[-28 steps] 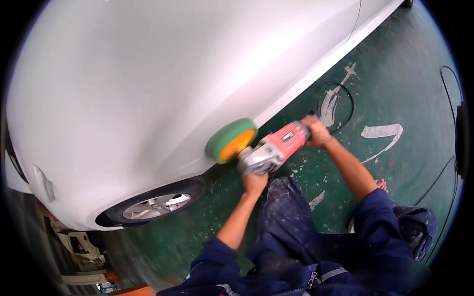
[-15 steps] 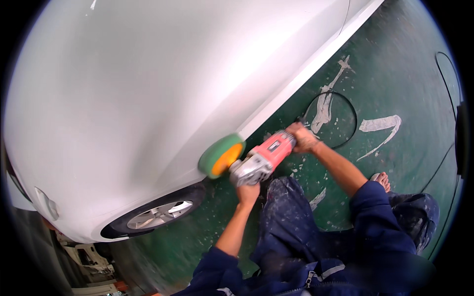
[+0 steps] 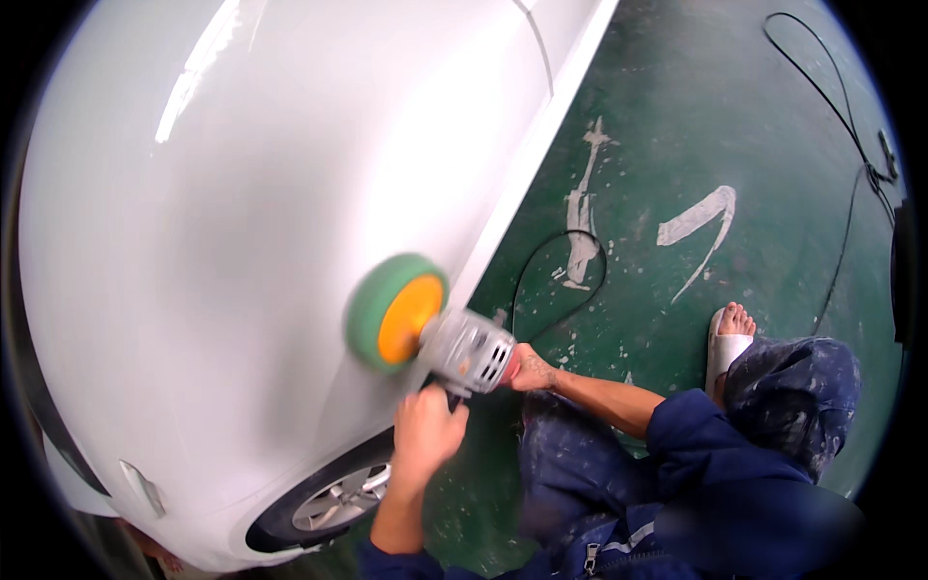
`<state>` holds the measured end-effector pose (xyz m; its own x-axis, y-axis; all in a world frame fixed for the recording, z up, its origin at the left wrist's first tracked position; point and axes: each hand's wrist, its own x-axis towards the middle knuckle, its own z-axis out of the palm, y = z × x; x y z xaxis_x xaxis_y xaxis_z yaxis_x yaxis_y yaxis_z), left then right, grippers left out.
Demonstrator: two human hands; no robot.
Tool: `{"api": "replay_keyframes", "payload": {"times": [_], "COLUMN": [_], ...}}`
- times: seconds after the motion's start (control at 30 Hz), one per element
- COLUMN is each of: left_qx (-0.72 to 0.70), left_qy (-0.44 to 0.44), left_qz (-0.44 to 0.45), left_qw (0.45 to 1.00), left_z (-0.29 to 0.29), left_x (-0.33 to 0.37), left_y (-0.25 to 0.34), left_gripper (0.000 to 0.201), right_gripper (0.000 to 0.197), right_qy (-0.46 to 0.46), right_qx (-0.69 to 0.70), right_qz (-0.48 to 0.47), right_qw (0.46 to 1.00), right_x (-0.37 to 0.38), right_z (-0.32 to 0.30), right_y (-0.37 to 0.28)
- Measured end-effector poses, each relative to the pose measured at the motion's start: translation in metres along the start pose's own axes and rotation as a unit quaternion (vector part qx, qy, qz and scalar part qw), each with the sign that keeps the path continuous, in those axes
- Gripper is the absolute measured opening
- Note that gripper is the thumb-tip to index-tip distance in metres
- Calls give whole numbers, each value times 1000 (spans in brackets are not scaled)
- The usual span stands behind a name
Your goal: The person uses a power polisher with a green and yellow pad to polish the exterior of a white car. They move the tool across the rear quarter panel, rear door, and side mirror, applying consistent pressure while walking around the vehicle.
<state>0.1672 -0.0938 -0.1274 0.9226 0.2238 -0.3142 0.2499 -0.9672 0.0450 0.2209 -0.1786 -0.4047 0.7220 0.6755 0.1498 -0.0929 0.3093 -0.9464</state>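
A power polisher (image 3: 471,350) with a silver gear head and a red body is held in both my hands. Its green foam pad (image 3: 365,314) on an orange backing plate (image 3: 410,319) is against the side of a white car (image 3: 261,251), above the rear wheel. My left hand (image 3: 428,432) is closed round the black side handle below the gear head. My right hand (image 3: 534,369) grips the red body, hiding most of it. The pad's edge is slightly blurred.
The car's wheel (image 3: 333,503) is below my left arm. A black cord (image 3: 604,253) loops over the green floor (image 3: 657,106), which has white paint marks (image 3: 698,220). More cable (image 3: 839,104) lies at the far right. My foot in a white slipper (image 3: 727,340) is at right.
The polisher has moved left and the pad is higher on the car's side, tilted to show more of its orange plate. My left hand shows more fully, and the view has shifted.
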Motion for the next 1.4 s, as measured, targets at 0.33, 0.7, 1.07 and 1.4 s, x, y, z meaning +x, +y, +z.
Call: {"api": "replay_keyframes", "payload": {"times": [0.33,0.7,1.07,1.4], "left_qx": [-628,-697,-766,-793], "left_qy": [-386,-261,-266,-339], "left_qz": [63,-7,-26,-16], "left_qw": [673,668,585,506], "left_z": [-84,-53,-36,-51], "left_x": [244,136,150,206], "left_y": [77,-43,-17,27], "left_gripper": [25,47,38,32], "right_gripper": [44,15,21,34], "right_qy": [217,121,96,196], "right_qx": [-64,-122,-146,-155], "right_qz": [48,-9,34,66], "right_qw": [973,985,984,966], "right_x": [57,57,53,51], "right_z": [-175,-95,-145,-176], "right_y": [-103,-84,-84,-128]}}
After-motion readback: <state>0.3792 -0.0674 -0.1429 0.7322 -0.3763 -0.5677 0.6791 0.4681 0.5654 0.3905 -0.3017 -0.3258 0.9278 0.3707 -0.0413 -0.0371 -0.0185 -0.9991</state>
